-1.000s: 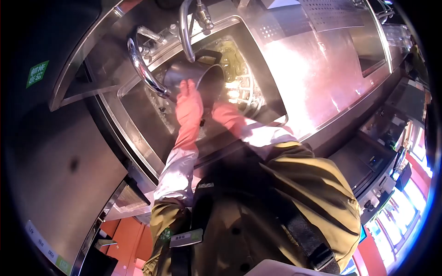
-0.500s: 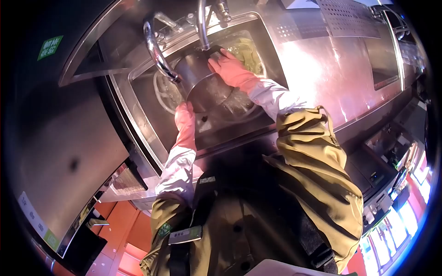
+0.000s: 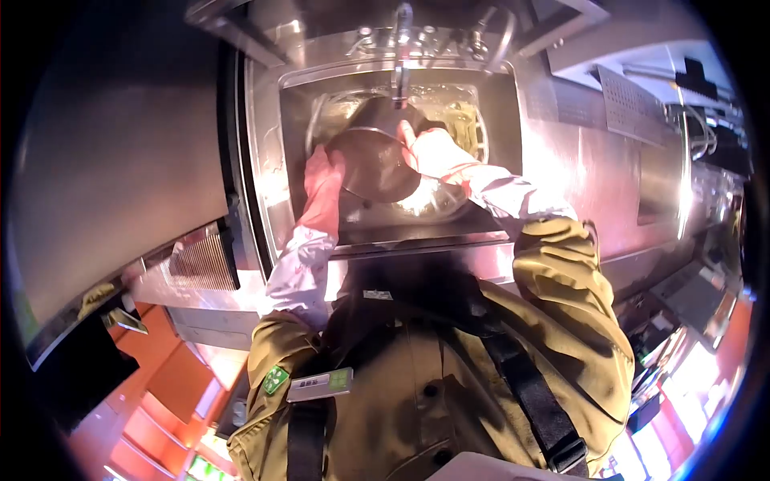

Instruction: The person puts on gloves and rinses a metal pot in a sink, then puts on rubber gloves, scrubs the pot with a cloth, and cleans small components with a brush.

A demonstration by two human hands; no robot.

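In the head view, a metal pot [image 3: 370, 160] is tilted over the sink [image 3: 293, 108] with its mouth towards me. My left hand [image 3: 323, 178], in a pink glove, grips the pot's left rim. My right hand [image 3: 435, 151], also gloved, is closed on the right side of the rim, partly blurred by glare. A dark piece, perhaps the pot's handle, shows just behind my right hand. Under the pot, a clear basin [image 3: 483, 132] holds water and something yellow-green at the right. The faucet spout [image 3: 400, 90] hangs right above the pot's far side.
Several taps [image 3: 365, 40] line the sink's back edge. To the right runs a steel counter [image 3: 569, 172] with a perforated panel [image 3: 630, 104] behind it. A large steel surface [image 3: 120, 160] stands close on the left, with a ribbed vent [image 3: 200, 260] below it.
The camera view has turned and shifted. My right hand has moved from the pot's far side to its right rim, and the pot's mouth faces me more. My left hand stays at the left rim.
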